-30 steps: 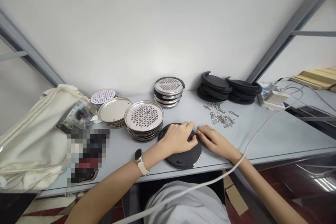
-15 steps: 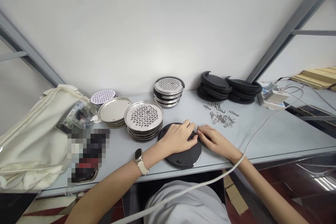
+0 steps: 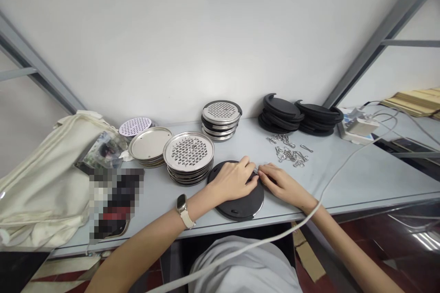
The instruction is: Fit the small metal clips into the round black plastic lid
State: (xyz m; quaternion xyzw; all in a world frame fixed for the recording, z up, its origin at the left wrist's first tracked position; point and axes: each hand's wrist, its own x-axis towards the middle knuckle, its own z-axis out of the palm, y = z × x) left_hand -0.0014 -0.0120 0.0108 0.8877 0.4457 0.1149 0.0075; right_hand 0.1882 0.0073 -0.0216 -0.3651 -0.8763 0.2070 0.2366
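Observation:
A black round disc (image 3: 240, 208) lies at the table's front edge. My left hand (image 3: 233, 179) rests over it, with bent fingers pressing its far right rim; its thumb and fingertips come close to my right hand. My right hand (image 3: 280, 184) is closed in a pinch at that rim, on a small metal clip (image 3: 255, 171) that shows only in part between the two hands. Loose metal clips (image 3: 292, 156) are scattered on the table beyond my right hand. On the left, close to the disc, stands a stack of metal grater plates (image 3: 188, 152).
Plain metal discs (image 3: 151, 143) are stacked further left. At the back are graters with black rims (image 3: 222, 112) and stacks of black discs (image 3: 282, 107). A white cable (image 3: 330, 181) runs across my right forearm. A power strip (image 3: 357, 128) sits at right.

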